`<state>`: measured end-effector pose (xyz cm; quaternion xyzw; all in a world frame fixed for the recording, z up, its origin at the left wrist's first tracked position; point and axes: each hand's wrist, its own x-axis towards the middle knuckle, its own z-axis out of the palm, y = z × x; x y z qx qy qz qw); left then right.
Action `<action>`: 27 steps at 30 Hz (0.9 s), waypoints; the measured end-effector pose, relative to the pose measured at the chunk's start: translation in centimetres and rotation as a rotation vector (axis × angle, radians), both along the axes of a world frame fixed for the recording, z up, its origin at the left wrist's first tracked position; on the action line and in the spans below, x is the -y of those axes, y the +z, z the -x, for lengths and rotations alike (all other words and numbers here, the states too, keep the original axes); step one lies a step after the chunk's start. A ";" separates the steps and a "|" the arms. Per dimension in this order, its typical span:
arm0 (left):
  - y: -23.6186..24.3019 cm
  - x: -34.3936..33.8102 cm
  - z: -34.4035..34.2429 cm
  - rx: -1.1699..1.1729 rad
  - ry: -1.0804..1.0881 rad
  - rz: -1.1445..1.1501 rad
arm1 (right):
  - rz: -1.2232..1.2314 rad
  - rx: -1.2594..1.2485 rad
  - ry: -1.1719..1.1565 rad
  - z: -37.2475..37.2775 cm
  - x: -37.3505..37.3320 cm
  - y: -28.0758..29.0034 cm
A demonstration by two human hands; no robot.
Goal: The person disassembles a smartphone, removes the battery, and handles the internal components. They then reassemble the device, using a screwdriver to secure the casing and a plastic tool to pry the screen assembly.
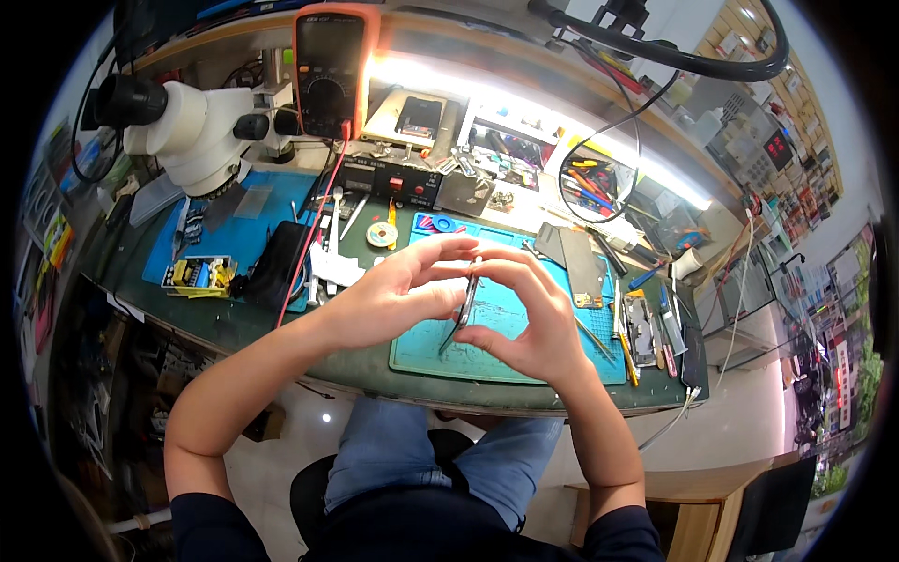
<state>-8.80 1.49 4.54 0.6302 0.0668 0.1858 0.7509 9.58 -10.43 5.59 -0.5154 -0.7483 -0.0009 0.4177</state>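
Above the teal work mat [426, 351], a thin dark smartphone [464, 314] stands on edge between both my hands, so its faces barely show. My left hand [407, 286] grips it from the left, with the thumb against its side and the fingers at its upper end. From the right, my right hand [529, 309] curls round it, fingertips at the top and thumb near the lower end. At the bottom a thin dark edge slants away from the body; I cannot make out whether it is a separate part.
A red multimeter [332, 75] and a white microscope [192, 136] stand at the back left. Its red lead [312, 239] crosses the bench. Right of the mat lie an opened phone housing [641, 328] and several hand tools. A solder spool [381, 234] sits beyond my left hand.
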 end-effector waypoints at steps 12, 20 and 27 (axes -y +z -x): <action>1.8 0.7 -0.7 -0.159 -0.008 -0.212 | -0.046 -0.051 0.051 0.3 2.1 -0.3; 1.7 0.8 -0.1 -0.212 -0.040 0.027 | -0.064 -0.104 0.124 0.2 2.4 -1.1; 1.5 1.2 -0.3 -0.236 -0.015 0.057 | -0.074 -0.109 0.136 -0.4 2.9 -1.0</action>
